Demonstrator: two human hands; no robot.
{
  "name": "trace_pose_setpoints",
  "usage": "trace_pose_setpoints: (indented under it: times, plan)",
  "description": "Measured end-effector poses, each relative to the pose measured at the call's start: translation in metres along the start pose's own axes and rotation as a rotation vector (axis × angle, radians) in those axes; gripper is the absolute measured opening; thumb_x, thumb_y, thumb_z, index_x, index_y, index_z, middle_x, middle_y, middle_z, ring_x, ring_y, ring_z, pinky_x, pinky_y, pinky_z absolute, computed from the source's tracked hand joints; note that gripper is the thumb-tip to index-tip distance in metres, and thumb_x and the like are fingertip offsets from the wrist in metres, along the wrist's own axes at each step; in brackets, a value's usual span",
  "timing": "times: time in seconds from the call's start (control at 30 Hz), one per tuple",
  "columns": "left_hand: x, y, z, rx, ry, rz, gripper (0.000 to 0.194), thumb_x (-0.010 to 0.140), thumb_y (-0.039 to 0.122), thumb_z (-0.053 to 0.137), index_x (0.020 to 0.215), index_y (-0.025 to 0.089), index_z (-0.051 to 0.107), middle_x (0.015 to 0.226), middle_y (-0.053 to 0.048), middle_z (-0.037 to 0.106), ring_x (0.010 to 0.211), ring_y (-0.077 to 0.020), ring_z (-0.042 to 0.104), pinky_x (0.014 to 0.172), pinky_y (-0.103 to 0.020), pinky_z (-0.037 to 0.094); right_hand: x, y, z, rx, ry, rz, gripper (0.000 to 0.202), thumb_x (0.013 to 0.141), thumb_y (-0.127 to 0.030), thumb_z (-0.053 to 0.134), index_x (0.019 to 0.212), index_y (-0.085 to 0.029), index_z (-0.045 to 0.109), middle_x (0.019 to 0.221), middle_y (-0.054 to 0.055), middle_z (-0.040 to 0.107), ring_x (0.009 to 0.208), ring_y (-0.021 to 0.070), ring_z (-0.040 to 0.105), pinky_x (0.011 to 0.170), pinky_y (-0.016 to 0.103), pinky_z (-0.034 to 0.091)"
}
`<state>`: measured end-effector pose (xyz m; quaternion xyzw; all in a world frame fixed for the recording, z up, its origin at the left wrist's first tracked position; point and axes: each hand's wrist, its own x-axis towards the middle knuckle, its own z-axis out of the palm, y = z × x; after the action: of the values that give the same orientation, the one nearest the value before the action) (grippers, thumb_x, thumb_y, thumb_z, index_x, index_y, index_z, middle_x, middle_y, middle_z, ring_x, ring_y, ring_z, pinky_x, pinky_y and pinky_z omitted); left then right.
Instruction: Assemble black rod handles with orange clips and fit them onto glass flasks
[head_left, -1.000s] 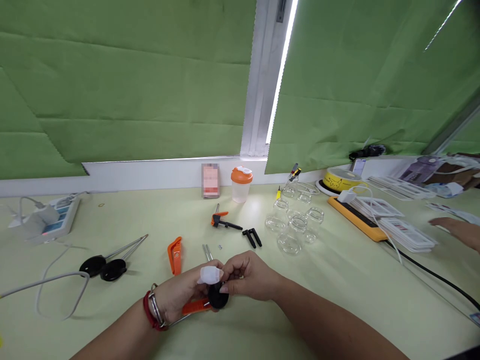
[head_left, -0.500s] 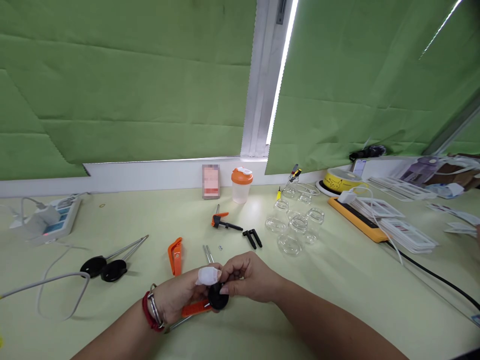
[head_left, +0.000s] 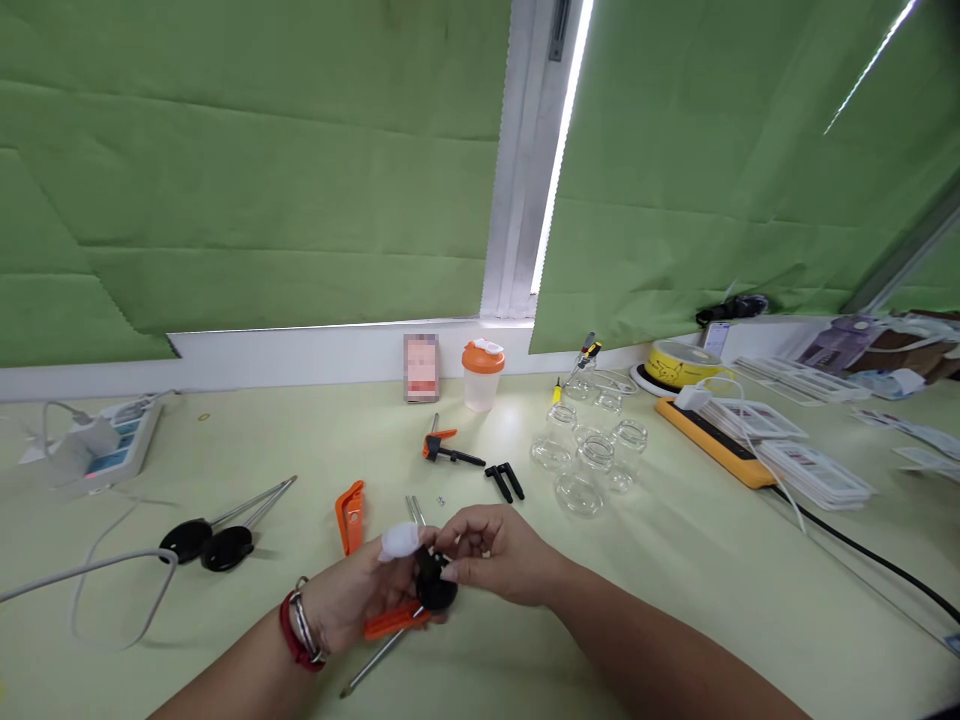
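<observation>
My left hand (head_left: 360, 590), with a white cover on its thumb and a red band at the wrist, is closed around a black and orange part (head_left: 435, 588) that has a metal rod pointing down-left. The fingertips of my right hand (head_left: 502, 555) pinch at the black top of this part; anything small between them is hidden. An orange handle (head_left: 350, 517) lies beyond my left wrist. Past my hands are metal rods (head_left: 415, 510), a tiny metal piece (head_left: 441, 501), two black pieces (head_left: 505, 482) and a black and orange assembly (head_left: 450, 450).
Two black discs with rods (head_left: 227, 547) lie at left, near a white power strip (head_left: 131, 445) and cable. Several glass jars (head_left: 596, 465) stand right of centre. An orange-lidded cup (head_left: 481, 375) stands at the back, with a yellow power strip (head_left: 712, 443) and white frames (head_left: 814, 472) at right.
My left thumb has shifted left, uncovering more of the black part. The metal rod below my left hand now shows more of its length.
</observation>
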<state>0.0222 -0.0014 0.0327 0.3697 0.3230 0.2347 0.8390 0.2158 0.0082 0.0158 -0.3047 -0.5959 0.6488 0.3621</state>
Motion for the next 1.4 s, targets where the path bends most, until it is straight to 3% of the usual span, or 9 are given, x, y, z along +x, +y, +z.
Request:
trace_pose_setpoints:
  times: [0.17, 0.23, 0.4, 0.53, 0.67, 0.8, 0.97, 1.23, 1.4]
  plan:
    - [0.001, 0.008, -0.003, -0.185, -0.084, 0.177, 0.063, 0.077, 0.066, 0.044, 0.112, 0.015, 0.057, 0.103, -0.015, 0.064, 0.095, -0.0358, 0.062, 0.083, -0.050, 0.043, 0.008, 0.002, -0.009, -0.080, 0.286, -0.017, 0.032, 0.074, -0.046, 0.068, 0.076, -0.016, 0.058, 0.058, -0.004, 0.052, 0.048, 0.0061, 0.038, 0.046, 0.020, 0.031]
    - [0.001, 0.009, -0.001, -0.245, -0.117, 0.260, 0.068, 0.077, 0.068, 0.043, 0.115, 0.013, 0.056, 0.111, -0.018, 0.062, 0.104, -0.0382, 0.057, 0.091, -0.054, 0.038, 0.010, 0.003, -0.011, -0.055, 0.298, 0.038, 0.038, 0.075, -0.052, 0.064, 0.070, -0.016, 0.053, 0.058, -0.003, 0.052, 0.046, 0.0056, 0.037, 0.045, 0.020, 0.029]
    - [0.002, 0.007, 0.005, -0.299, -0.017, 0.543, 0.068, 0.072, 0.066, 0.050, 0.118, 0.015, 0.054, 0.123, -0.016, 0.056, 0.119, -0.0357, 0.047, 0.105, -0.050, 0.029, 0.004, 0.004, -0.009, -0.087, -0.006, 0.207, 0.047, 0.080, -0.061, 0.052, 0.073, -0.015, 0.057, 0.067, 0.002, 0.062, 0.046, 0.0066, 0.048, 0.042, 0.020, 0.031]
    - [0.002, 0.004, 0.005, -0.281, 0.052, 0.690, 0.061, 0.068, 0.056, 0.060, 0.117, 0.019, 0.054, 0.125, -0.012, 0.055, 0.124, -0.0348, 0.042, 0.108, -0.047, 0.027, 0.000, 0.005, -0.008, -0.152, -0.180, 0.339, 0.037, 0.075, -0.052, 0.064, 0.077, -0.016, 0.057, 0.066, 0.001, 0.064, 0.048, 0.0079, 0.053, 0.045, 0.019, 0.036]
    - [0.004, 0.004, -0.003, -0.238, 0.023, 0.708, 0.060, 0.064, 0.043, 0.067, 0.118, 0.021, 0.053, 0.127, -0.011, 0.054, 0.124, -0.0355, 0.041, 0.106, -0.052, 0.028, 0.007, 0.007, -0.018, -0.097, 0.045, 0.281, 0.033, 0.077, -0.049, 0.062, 0.076, -0.016, 0.057, 0.051, -0.005, 0.055, 0.038, 0.0049, 0.039, 0.041, 0.019, 0.031]
    - [0.008, 0.004, -0.013, -0.160, 0.026, 0.624, 0.037, 0.076, 0.044, 0.061, 0.106, 0.022, 0.056, 0.121, -0.011, 0.057, 0.120, -0.0338, 0.045, 0.103, -0.056, 0.028, 0.015, 0.008, -0.037, -0.033, 0.246, 0.123, 0.035, 0.073, -0.049, 0.066, 0.074, -0.014, 0.061, 0.047, -0.006, 0.049, 0.040, 0.0049, 0.035, 0.042, 0.020, 0.029]
    - [0.005, 0.000, -0.008, 0.012, 0.067, 0.636, 0.037, 0.072, 0.039, 0.069, 0.103, 0.025, 0.054, 0.123, -0.008, 0.052, 0.122, -0.0330, 0.041, 0.101, -0.054, 0.033, 0.017, 0.012, -0.044, 0.072, 0.257, 0.049, 0.037, 0.069, -0.049, 0.071, 0.077, -0.014, 0.062, 0.053, -0.003, 0.056, 0.042, 0.0066, 0.042, 0.042, 0.022, 0.031]
    - [0.016, -0.013, -0.003, 0.353, 0.153, 0.597, 0.062, 0.046, 0.014, 0.084, 0.095, 0.026, 0.048, 0.114, -0.003, 0.045, 0.114, -0.0242, 0.040, 0.102, -0.044, 0.034, 0.021, 0.016, -0.041, 0.363, 0.388, 0.058, 0.035, 0.069, -0.047, 0.071, 0.073, -0.015, 0.056, 0.056, -0.003, 0.057, 0.040, 0.0069, 0.045, 0.040, 0.022, 0.032]
    - [0.016, -0.014, -0.004, 0.354, 0.113, 0.579, 0.049, 0.063, 0.040, 0.078, 0.095, 0.025, 0.044, 0.105, -0.004, 0.050, 0.106, -0.0244, 0.050, 0.094, -0.045, 0.039, 0.021, 0.017, -0.045, 0.351, 0.386, 0.108, 0.025, 0.072, -0.038, 0.062, 0.068, -0.016, 0.052, 0.051, -0.002, 0.057, 0.037, 0.0080, 0.045, 0.037, 0.022, 0.029]
